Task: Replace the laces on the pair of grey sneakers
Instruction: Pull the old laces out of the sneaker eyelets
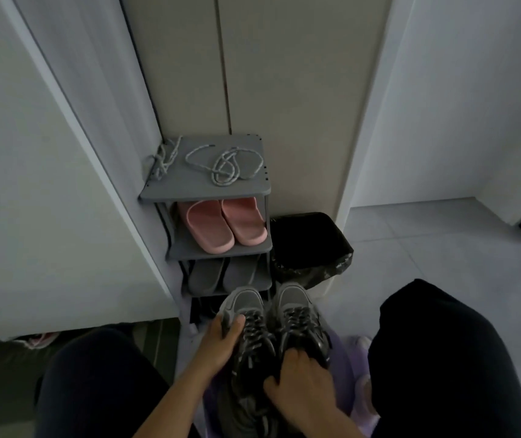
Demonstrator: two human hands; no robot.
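Observation:
Two grey sneakers with dark laces sit side by side between my knees, toes pointing away. My left hand (pixel 221 341) grips the side of the left sneaker (pixel 246 306) near its toe, thumb on top. My right hand (pixel 300 382) grips the right sneaker (pixel 297 306) around its tongue and collar. Two loose grey-white speckled laces lie on top of the grey shoe rack (pixel 246 186): one coiled lace (pixel 226 165) in the middle, the other lace (pixel 164 159) at the left edge, partly hanging off.
The rack holds pink slippers (pixel 221 224) on its second shelf and grey slippers (pixel 221 275) below. A bin with a black bag (pixel 309 248) stands to the right of the rack. White walls flank the rack; tiled floor (pixel 426 241) opens at right. My dark-trousered knees frame the shoes.

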